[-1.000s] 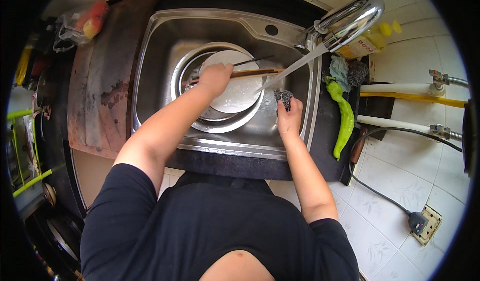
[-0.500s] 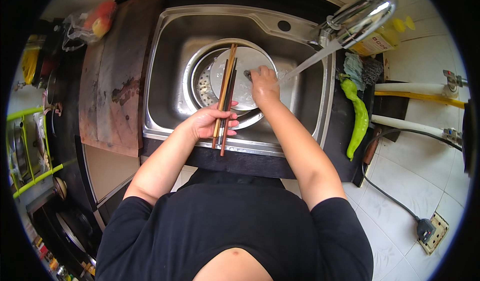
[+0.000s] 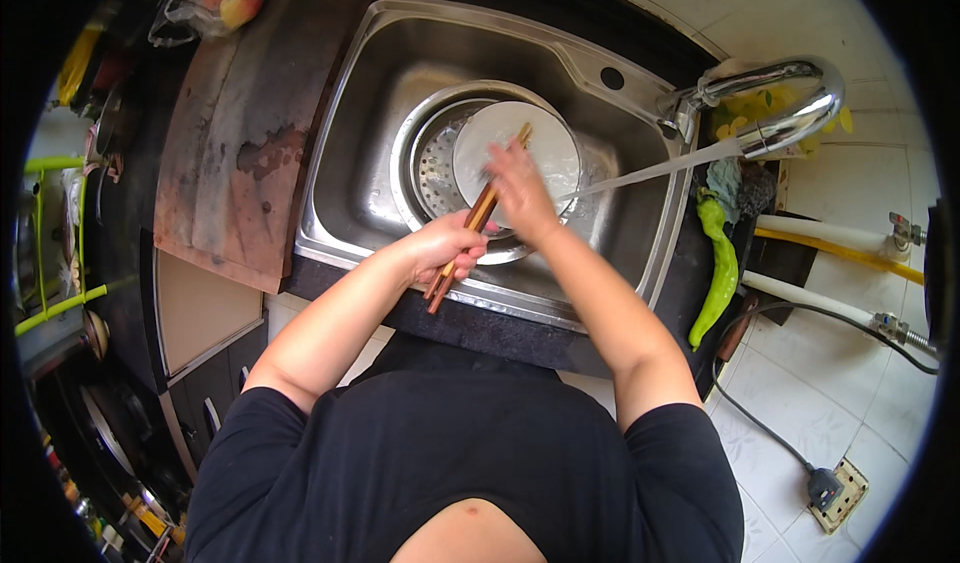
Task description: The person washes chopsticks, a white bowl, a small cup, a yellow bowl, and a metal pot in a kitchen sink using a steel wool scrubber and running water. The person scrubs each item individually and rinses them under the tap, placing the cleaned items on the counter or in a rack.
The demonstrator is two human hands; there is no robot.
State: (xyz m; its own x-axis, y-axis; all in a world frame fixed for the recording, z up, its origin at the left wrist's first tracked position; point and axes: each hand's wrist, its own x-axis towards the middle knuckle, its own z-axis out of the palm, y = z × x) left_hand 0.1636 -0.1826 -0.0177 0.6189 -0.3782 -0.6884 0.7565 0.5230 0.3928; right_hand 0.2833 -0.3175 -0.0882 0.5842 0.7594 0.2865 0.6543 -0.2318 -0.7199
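Note:
My left hand is closed round a bundle of chopsticks, light wood and dark reddish, near the sink's front edge. The bundle slants up to the right over a white plate. Across its upper part lies my right hand, its fingers smeared by motion; whether anything is in them does not show. Under the plate is a round metal basin with a perforated metal strainer inside. Both sit in the steel sink.
Water streams from the chrome faucet at the right toward the basin. A long green pepper and a bluish cloth lie on the right counter. A stained wooden board stands left of the sink, with bagged fruit behind.
My right hand has left the plate's surface, where it held a dark scrubber, and is now over the chopsticks. The bundle has tilted to the right. The view has turned slightly.

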